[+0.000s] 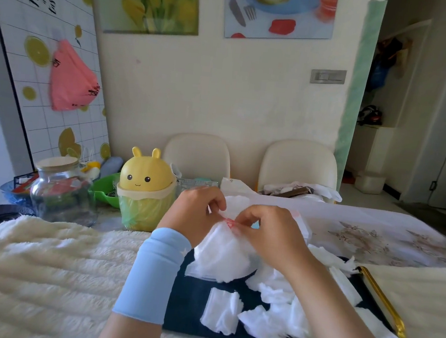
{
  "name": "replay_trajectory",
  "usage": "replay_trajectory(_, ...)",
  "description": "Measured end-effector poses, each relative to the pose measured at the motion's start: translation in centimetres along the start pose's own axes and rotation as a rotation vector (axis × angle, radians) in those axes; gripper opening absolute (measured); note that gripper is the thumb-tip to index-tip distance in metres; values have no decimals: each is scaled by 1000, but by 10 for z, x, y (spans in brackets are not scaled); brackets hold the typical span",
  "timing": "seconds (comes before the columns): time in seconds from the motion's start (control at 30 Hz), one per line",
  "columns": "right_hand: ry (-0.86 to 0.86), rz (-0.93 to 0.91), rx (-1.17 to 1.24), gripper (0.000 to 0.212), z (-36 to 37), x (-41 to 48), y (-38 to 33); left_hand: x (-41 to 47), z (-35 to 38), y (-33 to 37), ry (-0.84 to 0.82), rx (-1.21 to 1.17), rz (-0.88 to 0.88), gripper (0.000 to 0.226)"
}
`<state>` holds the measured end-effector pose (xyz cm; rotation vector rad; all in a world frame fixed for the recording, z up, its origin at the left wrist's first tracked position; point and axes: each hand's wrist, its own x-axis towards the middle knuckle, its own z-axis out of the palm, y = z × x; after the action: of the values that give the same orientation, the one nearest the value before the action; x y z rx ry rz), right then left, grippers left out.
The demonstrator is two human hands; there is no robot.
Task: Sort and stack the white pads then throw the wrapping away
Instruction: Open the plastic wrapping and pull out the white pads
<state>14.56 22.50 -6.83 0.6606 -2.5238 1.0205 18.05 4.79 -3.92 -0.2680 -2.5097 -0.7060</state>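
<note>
Pinching red-printed mouth of clear wrapping (221, 251) between left hand (195, 215) and right hand (267, 235), fingers curled; keeping it, pad-filled, at far end of dark tray (191, 303), just behind loose white pads (269, 319)

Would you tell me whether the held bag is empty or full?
Partly full: white pads bulge inside the bag, whose top the left hand and right hand pinch.
</note>
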Motion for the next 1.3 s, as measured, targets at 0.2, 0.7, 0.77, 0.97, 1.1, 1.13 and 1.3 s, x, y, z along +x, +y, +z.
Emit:
replay_trajectory(0.2,5,-79,-172,28,-2,-3,-6,-1,5,2,-176,54,4,27)
replay_trajectory(0.7,52,-12,-175,13,-4,-3,-5,1,9,-5,-67,182,-111,22)
replay_trajectory(0.77,58,-58,-203,20,-4,-4,-5,2,13,-11,-97,236,-163,21)
replay_trajectory(0.97,-189,-32,-143,5,-2,-5,-2,-7,16,-28,-85,203,-130,24)
replay_trajectory(1.1,-179,-13,-52,9,-5,-7,-4,-13,16,-23,-389,79,-202,16)
replay_trajectory(1.13,-171,-22,-23,11,-6,-8,-6,-14,18,-27,-436,88,-229,21)
replay_trajectory(1.3,-241,-91,-11,19,-1,-18,-16,-13,16,-34,-362,154,-284,28)
